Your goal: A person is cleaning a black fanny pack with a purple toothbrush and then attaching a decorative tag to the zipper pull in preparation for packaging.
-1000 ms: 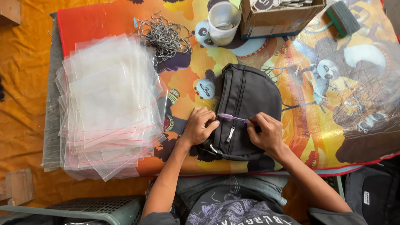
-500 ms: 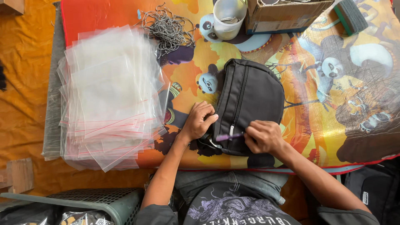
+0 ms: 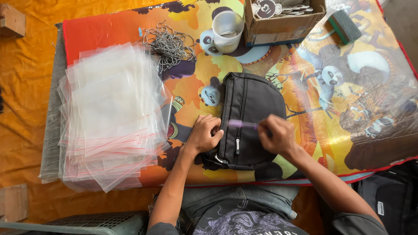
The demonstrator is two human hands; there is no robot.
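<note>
A black zipped pouch bag lies on a low table covered with a bright cartoon-print sheet. My left hand presses on the bag's left edge with curled fingers. My right hand rests on the bag's right side and pinches a thin purple stick-like object that lies across the bag's front above a silver zipper pull.
A thick stack of clear zip bags fills the table's left part. At the back are a tangle of grey cords, a white cup, an open cardboard box and a green block. A grey crate stands near-left.
The purple object has moved up across the bag's front with my right hand. The camera view has shifted slightly; my left hand stays on the bag's left edge.
</note>
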